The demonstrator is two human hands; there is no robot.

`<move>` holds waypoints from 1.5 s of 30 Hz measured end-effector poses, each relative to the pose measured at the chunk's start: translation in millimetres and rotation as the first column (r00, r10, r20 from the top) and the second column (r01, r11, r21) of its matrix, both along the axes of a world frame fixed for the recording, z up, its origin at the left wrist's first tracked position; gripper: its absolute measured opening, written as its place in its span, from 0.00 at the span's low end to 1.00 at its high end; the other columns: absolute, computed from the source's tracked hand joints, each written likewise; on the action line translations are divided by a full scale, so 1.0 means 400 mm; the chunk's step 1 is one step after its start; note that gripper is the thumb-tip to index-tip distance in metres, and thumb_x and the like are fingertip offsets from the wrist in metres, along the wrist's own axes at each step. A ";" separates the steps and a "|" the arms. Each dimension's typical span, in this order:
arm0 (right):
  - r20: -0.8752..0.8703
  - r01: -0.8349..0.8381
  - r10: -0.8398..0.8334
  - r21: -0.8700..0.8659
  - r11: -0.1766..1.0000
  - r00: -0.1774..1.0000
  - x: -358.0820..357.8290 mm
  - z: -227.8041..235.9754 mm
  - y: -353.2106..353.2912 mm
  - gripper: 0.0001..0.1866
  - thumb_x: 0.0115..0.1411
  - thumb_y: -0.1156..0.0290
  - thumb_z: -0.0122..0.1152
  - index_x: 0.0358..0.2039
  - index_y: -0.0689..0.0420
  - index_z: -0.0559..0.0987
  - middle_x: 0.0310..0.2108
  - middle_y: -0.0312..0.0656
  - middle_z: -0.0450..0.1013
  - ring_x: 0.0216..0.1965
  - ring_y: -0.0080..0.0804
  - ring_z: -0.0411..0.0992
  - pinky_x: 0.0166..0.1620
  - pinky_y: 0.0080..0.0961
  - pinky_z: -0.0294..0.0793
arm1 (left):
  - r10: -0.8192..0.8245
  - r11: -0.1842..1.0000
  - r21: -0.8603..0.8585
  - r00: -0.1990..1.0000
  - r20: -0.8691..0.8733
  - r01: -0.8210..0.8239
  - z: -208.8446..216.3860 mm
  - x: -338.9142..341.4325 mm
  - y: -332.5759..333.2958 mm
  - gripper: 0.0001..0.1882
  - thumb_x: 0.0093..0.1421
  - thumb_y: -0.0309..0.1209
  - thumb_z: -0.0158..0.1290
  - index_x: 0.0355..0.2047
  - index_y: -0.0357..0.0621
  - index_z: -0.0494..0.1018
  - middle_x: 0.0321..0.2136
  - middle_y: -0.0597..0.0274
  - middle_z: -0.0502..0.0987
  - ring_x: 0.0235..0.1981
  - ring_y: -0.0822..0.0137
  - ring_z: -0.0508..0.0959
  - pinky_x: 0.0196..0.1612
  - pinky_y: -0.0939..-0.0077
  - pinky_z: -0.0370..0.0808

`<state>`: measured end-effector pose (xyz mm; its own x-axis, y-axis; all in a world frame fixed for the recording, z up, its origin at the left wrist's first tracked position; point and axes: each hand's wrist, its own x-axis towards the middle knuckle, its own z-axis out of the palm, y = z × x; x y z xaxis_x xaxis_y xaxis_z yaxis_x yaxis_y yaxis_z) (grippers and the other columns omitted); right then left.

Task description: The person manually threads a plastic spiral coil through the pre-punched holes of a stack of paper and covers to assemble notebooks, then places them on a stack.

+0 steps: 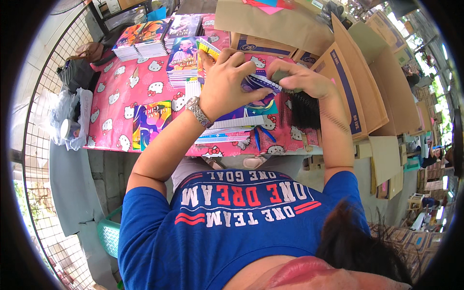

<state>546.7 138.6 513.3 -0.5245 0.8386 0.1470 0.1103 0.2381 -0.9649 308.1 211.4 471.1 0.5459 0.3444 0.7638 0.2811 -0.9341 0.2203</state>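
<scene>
My left hand (229, 82) is closed round a colourful notebook (258, 84), its thumb on the lower side and fingers over the top. A row of punched holes shows along the notebook's edge. At that edge my right hand (304, 79) is closed, with a dark grey covering on a fingertip. A thin spiral binding coil (333, 120) trails from it across my forearm; the fingers partly hide where it meets the notebook. Dark binding coils (304, 112) lie heaped beneath my right wrist. Unbound notebooks (232, 123) lie stacked below my hands, beside blue-handled pliers (263, 137).
Notebook stacks (183, 60) stand at the back left of the pink patterned tablecloth (113, 121). A single notebook (151, 123) lies near the front left. Open cardboard boxes (345, 89) crowd the right side. Plastic bags (72, 118) sit at the left edge by a wire mesh.
</scene>
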 end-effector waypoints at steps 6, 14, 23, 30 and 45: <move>0.241 0.052 -0.033 -0.073 0.996 0.970 -0.005 0.002 0.026 0.31 0.58 0.39 0.57 0.45 0.56 0.74 0.47 0.42 0.66 0.53 0.33 0.64 0.57 0.30 0.62 | -0.057 0.995 -0.082 0.994 -0.093 0.049 0.018 -0.011 0.013 0.23 0.43 0.49 0.69 0.32 0.48 0.77 0.36 0.67 0.74 0.47 0.59 0.71 0.55 0.35 0.56; 0.427 0.049 -0.024 -0.046 0.998 0.904 -0.016 0.005 0.051 0.33 0.57 0.39 0.58 0.47 0.57 0.73 0.45 0.37 0.66 0.46 0.26 0.66 0.51 0.24 0.65 | -0.155 0.980 -0.148 0.973 -0.172 0.130 0.024 -0.030 0.027 0.23 0.47 0.49 0.67 0.38 0.47 0.78 0.40 0.65 0.73 0.51 0.57 0.69 0.56 0.30 0.53; -0.437 -0.257 0.283 0.120 0.959 0.854 -0.043 -0.029 0.071 0.29 0.58 0.44 0.60 0.46 0.56 0.72 0.44 0.38 0.66 0.47 0.26 0.65 0.50 0.22 0.65 | -0.162 0.975 -0.185 0.961 -0.223 0.121 0.025 -0.028 0.040 0.25 0.51 0.48 0.67 0.41 0.48 0.72 0.44 0.65 0.75 0.55 0.57 0.68 0.58 0.25 0.49; -0.377 -0.273 0.303 0.132 0.953 0.875 -0.048 -0.016 0.080 0.29 0.58 0.46 0.58 0.49 0.57 0.73 0.48 0.37 0.68 0.50 0.27 0.66 0.51 0.23 0.65 | -0.164 0.967 -0.223 0.970 -0.181 0.122 0.021 -0.020 0.039 0.28 0.49 0.49 0.67 0.44 0.50 0.71 0.42 0.68 0.76 0.53 0.58 0.71 0.59 0.25 0.48; 0.046 -0.053 0.056 -0.069 0.996 0.997 -0.064 0.027 0.126 0.28 0.61 0.45 0.58 0.46 0.58 0.73 0.38 0.36 0.66 0.44 0.25 0.66 0.48 0.23 0.67 | -0.015 0.993 -0.117 0.986 -0.165 -0.005 0.007 -0.058 0.103 0.26 0.47 0.51 0.68 0.41 0.52 0.77 0.41 0.69 0.76 0.49 0.59 0.71 0.53 0.38 0.62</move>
